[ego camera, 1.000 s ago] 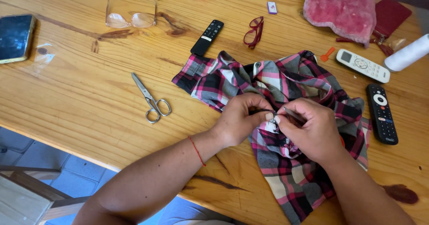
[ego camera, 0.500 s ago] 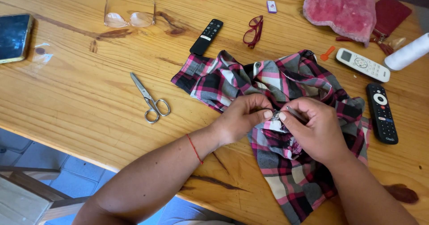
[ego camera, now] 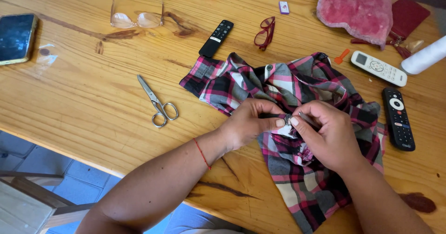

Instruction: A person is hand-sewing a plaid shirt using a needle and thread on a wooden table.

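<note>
A plaid shirt (ego camera: 297, 136) in pink, black and grey lies crumpled on the wooden table (ego camera: 83, 94), toward the near right side. Both hands meet on the middle of it. The left hand (ego camera: 248, 125) pinches a fold of the cloth, with thumb and fingers pressed together on it. The right hand (ego camera: 327, 136) has its fingers closed on something thin and shiny, maybe a needle or a small tool. It is too small to tell which. The tip sits right beside the left thumb.

That closeness is the danger. If the thin thing slips, it could poke the left thumb. If the left hand lets go, the fold could slide away and the spot could be lost.

A pair of scissors (ego camera: 158, 105) lies to the left, well apart from the hands. A black remote (ego camera: 397, 118) lies just right of the shirt, and a white remote (ego camera: 378, 68) is farther back. A tug on the shirt could push the black one toward the table edge. Two pairs of glasses (ego camera: 134, 19) rest at the far side, safe from the work.
</note>
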